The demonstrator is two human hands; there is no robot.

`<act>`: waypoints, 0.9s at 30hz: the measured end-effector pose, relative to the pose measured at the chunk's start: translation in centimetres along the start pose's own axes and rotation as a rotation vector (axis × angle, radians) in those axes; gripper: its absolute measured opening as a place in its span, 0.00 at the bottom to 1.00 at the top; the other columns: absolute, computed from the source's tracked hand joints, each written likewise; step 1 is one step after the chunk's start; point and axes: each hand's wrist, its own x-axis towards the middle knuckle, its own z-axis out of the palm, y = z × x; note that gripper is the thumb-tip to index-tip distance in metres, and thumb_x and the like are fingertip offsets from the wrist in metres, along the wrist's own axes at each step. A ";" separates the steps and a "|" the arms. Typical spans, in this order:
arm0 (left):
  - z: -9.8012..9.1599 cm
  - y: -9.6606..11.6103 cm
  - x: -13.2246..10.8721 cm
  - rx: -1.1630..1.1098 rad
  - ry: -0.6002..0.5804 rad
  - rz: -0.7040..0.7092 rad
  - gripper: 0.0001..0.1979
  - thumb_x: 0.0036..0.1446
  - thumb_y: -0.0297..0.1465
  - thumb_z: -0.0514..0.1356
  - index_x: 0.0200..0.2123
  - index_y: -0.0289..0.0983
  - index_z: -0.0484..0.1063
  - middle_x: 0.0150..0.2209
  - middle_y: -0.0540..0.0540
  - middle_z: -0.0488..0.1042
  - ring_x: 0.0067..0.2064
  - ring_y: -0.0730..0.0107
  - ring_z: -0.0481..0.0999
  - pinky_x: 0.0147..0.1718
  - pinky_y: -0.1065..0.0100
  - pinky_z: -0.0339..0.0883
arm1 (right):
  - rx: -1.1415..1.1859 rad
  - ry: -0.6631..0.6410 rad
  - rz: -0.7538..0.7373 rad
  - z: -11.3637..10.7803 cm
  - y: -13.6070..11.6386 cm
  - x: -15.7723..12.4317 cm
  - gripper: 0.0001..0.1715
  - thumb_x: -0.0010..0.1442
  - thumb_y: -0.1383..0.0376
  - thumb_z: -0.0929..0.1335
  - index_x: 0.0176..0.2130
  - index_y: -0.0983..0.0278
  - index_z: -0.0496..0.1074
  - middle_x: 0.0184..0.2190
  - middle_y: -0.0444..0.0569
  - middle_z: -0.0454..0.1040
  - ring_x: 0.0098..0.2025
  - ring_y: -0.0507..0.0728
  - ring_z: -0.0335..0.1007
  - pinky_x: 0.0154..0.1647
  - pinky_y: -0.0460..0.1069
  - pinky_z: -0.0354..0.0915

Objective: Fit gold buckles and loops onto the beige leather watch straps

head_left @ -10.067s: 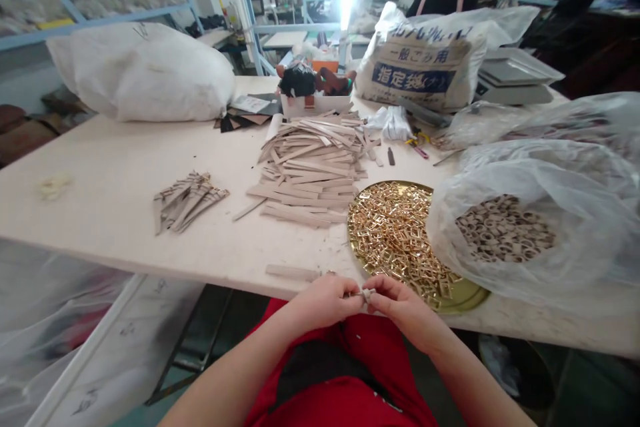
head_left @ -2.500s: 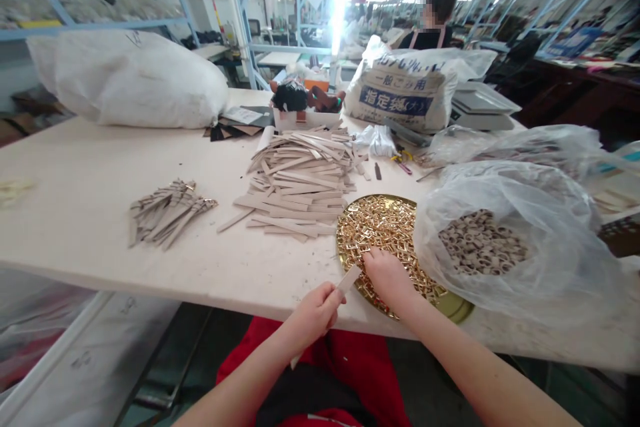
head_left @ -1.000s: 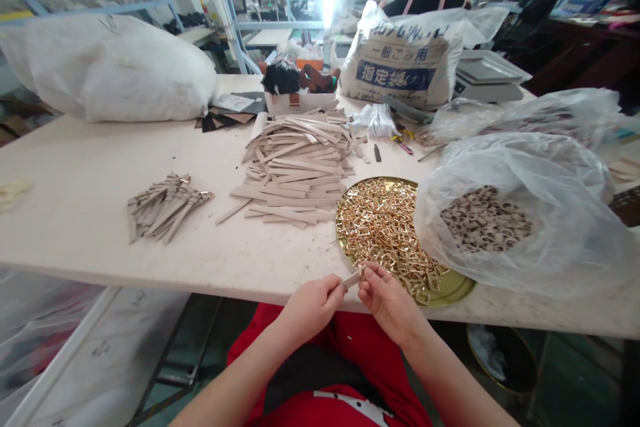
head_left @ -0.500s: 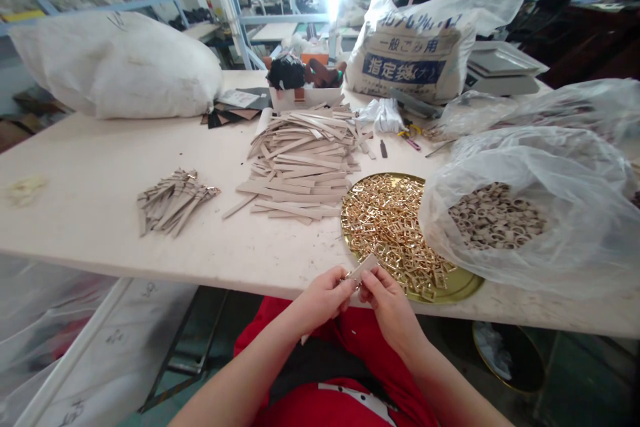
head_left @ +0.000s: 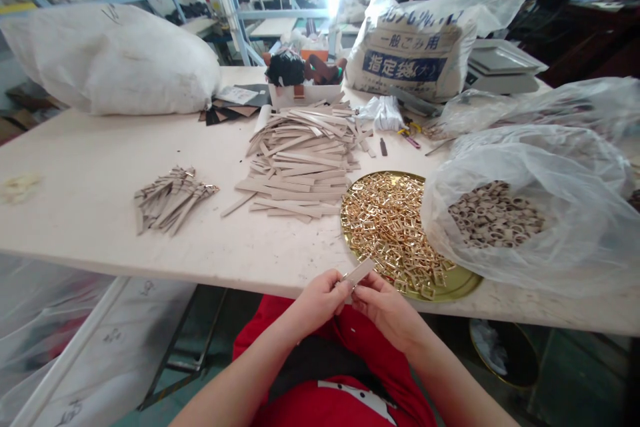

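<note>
Close to the table's front edge, my left hand [head_left: 327,293] pinches a beige strap [head_left: 361,271] between thumb and fingers. My right hand [head_left: 377,299] meets it from the other side, its fingers closed on the lower part of the strap. A small glint of metal shows between the hands; what it is I cannot make out. Just beyond them lies a round gold tray [head_left: 465,283] heaped with gold buckles [head_left: 393,227]. A big pile of loose beige straps [head_left: 305,160] lies behind, and a smaller bunch of straps with metal ends [head_left: 175,197] rests to the left.
At the right, a clear plastic bag [head_left: 575,213] holds many small beige loops [head_left: 495,213]. A printed white sack [head_left: 410,47], a scale [head_left: 503,63] and a box of dark items [head_left: 305,93] stand at the back. A stuffed white bag [head_left: 115,63] lies back left.
My right hand has slid down the strap toward my left fingers, and more of the strap's upper end now shows. The view has shifted slightly.
</note>
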 end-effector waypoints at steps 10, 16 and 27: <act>0.2 -1.2 0.3 -0.183 -0.001 -0.026 0.21 0.50 0.50 0.54 0.26 0.36 0.59 0.13 0.59 0.54 0.15 0.83 0.51 0.16 0.76 0.44 | 0.098 0.046 0.026 -0.2 0.8 0.1 0.09 0.47 0.66 0.71 0.33 0.61 0.70 0.31 0.42 0.73 0.29 0.49 0.67 0.32 0.45 0.64; 0.3 -0.9 0.0 -0.213 -0.004 -0.051 0.22 0.49 0.51 0.54 0.27 0.36 0.60 0.13 0.59 0.56 0.13 0.83 0.52 0.13 0.77 0.44 | 0.083 0.092 -0.021 0.0 1.1 0.0 0.09 0.47 0.65 0.71 0.32 0.61 0.70 0.28 0.42 0.72 0.26 0.49 0.65 0.30 0.46 0.64; 0.1 -0.1 -0.4 -0.338 -0.035 -0.061 0.18 0.47 0.44 0.59 0.26 0.35 0.61 0.20 0.55 0.65 0.15 0.86 0.53 0.14 0.76 0.43 | 0.081 0.056 -0.186 1.1 1.2 -0.7 0.05 0.50 0.66 0.69 0.32 0.61 0.69 0.27 0.41 0.71 0.27 0.50 0.64 0.32 0.47 0.62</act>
